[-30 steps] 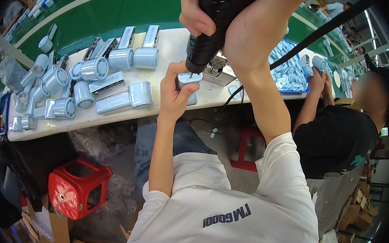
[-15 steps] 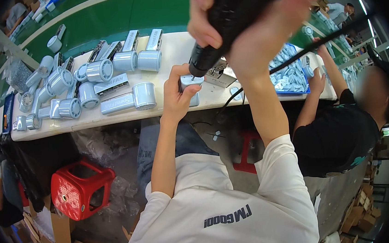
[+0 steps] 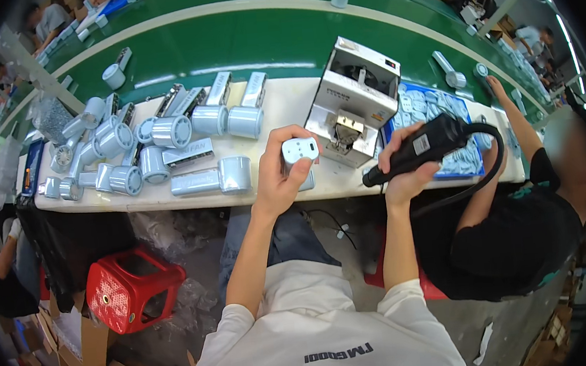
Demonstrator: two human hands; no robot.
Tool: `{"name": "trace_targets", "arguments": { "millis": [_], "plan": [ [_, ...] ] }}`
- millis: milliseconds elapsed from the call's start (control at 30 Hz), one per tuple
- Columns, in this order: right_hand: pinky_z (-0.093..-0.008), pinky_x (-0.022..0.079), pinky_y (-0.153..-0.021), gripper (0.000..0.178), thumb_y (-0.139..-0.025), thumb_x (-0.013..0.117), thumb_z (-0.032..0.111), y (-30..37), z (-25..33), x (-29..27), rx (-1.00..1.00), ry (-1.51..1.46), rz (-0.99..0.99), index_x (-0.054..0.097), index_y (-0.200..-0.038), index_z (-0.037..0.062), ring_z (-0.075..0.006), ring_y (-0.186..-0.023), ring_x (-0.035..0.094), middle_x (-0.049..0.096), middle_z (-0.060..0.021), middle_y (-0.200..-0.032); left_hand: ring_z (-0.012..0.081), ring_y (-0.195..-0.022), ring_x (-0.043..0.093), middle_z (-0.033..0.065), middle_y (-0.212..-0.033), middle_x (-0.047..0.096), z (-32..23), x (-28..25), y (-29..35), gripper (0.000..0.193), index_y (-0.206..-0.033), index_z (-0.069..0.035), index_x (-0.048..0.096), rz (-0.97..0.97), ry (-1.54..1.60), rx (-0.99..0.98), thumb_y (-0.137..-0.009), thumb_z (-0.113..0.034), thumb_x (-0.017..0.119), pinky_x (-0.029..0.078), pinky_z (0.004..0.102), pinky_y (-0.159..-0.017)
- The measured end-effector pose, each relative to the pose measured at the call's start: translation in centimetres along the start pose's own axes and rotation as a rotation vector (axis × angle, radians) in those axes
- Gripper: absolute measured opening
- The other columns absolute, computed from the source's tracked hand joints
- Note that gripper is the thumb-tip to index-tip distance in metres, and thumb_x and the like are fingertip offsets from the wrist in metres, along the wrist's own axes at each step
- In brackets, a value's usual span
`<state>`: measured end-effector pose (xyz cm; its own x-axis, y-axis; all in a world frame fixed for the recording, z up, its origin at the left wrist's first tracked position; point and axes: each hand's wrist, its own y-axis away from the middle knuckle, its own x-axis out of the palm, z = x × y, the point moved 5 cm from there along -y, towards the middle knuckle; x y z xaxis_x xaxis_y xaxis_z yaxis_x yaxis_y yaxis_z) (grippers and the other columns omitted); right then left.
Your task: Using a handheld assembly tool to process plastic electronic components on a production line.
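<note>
White metal, with an opening at its front, makes up the box [image 3: 331, 99] on the pale counter [image 3: 283, 108], and I place everything else by it. Just left of the box and a little nearer the wearer, I see the left hand [image 3: 278, 174], its fingers and thumb curled closed around a light-blue piece [image 3: 298, 150]. The end face of that piece is turned up to me, showing a dark slot and small holes. A pale blue edge shows below it; I cannot tell whether it belongs to the same piece.

To the near right of the box, the right hand [image 3: 405, 186] is wrapped part-way round a black power screwdriver [image 3: 419, 149], fingers on one side and thumb on the other. I read its nose as pointing left, well apart from the held piece. The black cable [image 3: 497, 165] loops down on the side away from the box.

Right of the box I have a blue tray [image 3: 389, 131] full of light-blue flat pieces [image 3: 417, 106]. Well left of the box lie many light-blue cylinders [image 3: 235, 174] with handles, several touching. Beyond the box runs a green belt [image 3: 260, 50]; farther right of it sits a co-worker in black [image 3: 514, 240].
</note>
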<state>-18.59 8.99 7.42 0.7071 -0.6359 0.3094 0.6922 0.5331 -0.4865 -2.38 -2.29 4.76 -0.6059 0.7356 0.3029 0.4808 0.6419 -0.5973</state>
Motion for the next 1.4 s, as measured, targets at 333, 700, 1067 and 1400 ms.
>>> {"name": "trace_targets", "arguments": {
  "millis": [333,700,1067,1400],
  "plan": [
    [-0.0225,0.032,-0.039,0.092,-0.065,0.044,0.086,0.5,-0.5,-2.1,-0.001,-0.03,-0.084,0.04,-0.107,0.0049,-0.0112,-0.043,0.038,0.041,-0.0062,-0.075,0.0123,-0.072,0.059,0.0085,-0.084,0.062,-0.3,-3.3,-20.6,0.038,-0.108,-0.002,0.052,-0.121,-0.382,0.041,-0.09,-0.035,0.058,0.048,0.0247,-0.065],
    [-0.0223,0.031,-0.039,0.094,-0.062,0.042,0.089,1.8,0.1,-0.6,-0.014,0.052,-0.066,0.037,-0.102,0.0039,-0.0118,-0.043,0.037,0.041,-0.0067,-0.073,0.0313,-0.099,0.061,0.0203,-0.103,0.064,15.1,-15.4,-26.2,0.061,-0.115,0.0,0.057,-0.164,-1.16,-0.182,-0.079,-0.048,0.065,0.048,0.0372,-0.086],
    [-0.0213,0.035,-0.042,0.087,-0.066,0.056,0.078,0.4,-0.4,-2.2,-0.021,-0.176,-0.146,0.042,-0.103,0.0005,-0.011,-0.047,0.044,0.045,-0.0074,-0.072,0.0348,-0.078,0.064,0.0198,-0.085,0.067,11.6,-10.5,-15.4,0.056,-0.082,0.006,0.067,0.854,-1.755,-0.609,-0.067,-0.048,0.071,0.052,0.0402,-0.073],
    [-0.0258,0.037,-0.048,0.038,-0.077,0.072,0.029,-2.0,4.2,-11.7,0.134,0.576,-0.265,0.053,-0.096,0.0021,-0.013,-0.052,0.049,0.053,-0.0038,-0.07,0.0118,-0.077,0.058,0.0069,-0.087,0.063,-1.6,-5.7,-16.3,0.048,-0.108,-0.001,0.06,-0.026,-0.834,-0.192,-0.071,-0.027,0.077,0.047,0.0236,-0.069]
  ]
}}
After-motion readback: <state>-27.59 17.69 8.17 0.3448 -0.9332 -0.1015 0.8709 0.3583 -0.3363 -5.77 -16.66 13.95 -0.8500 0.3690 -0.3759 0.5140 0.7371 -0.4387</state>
